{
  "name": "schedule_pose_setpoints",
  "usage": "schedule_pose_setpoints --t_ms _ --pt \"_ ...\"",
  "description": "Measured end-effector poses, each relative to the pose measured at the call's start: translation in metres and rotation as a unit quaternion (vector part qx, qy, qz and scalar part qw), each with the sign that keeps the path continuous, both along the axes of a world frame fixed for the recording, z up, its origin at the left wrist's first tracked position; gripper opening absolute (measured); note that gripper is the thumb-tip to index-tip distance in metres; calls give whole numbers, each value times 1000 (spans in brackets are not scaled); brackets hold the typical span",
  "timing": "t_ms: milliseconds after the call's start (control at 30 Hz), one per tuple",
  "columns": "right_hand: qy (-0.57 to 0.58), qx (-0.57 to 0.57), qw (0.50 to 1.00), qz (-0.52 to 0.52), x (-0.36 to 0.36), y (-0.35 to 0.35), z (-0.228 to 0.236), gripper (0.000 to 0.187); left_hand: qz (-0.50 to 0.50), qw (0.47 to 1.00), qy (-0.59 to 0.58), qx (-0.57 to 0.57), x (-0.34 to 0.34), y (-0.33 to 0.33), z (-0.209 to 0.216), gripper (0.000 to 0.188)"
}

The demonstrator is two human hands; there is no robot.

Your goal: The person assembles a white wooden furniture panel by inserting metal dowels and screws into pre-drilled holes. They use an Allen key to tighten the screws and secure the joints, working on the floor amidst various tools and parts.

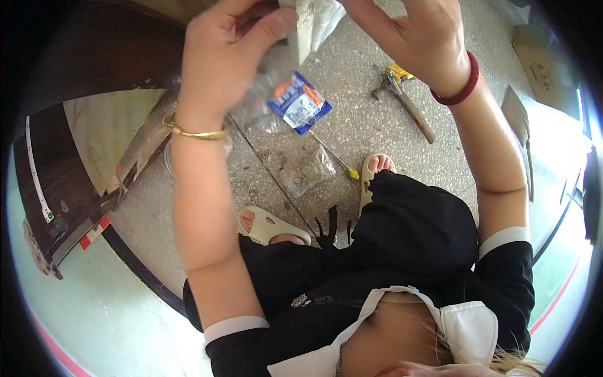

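My left hand (217, 63) is raised at the top of the view, its thumb tip against the edge of a pale upright board (304, 31). The fingers curl close to the thumb, but the upper edge cuts them off, and what lies between them is hidden. On the other side of that board, my right hand (424, 41) reaches up too, its fingertips out of the picture. Below and between the hands, a blue printed packet (300, 103) lies by clear plastic wrapping (267, 103). A hammer (408, 107) rests on the floor beneath my right hand.
A screwdriver with a yellow handle (353, 173) and a clear plastic bag (308, 171) lie near my feet. Beside the hammer is a yellow object (400, 73). Dark wooden furniture (119, 53) stands at left, bearing a white metal strip (38, 173). A cardboard box (543, 66) is at right.
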State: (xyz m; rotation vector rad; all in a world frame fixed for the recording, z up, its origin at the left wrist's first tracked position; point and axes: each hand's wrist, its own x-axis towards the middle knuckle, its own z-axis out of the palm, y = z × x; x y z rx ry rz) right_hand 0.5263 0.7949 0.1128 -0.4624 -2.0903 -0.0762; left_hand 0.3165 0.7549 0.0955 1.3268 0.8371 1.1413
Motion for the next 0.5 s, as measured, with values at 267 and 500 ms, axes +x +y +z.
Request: schedule_pose_setpoints --t_ms 267,500 --pt "288 -349 884 114 -20 -18 -13 52 -85 990 97 56 -9 14 20 29" --pt "210 -483 849 42 -33 -11 -15 18 -73 983 147 81 -30 28 34 30"
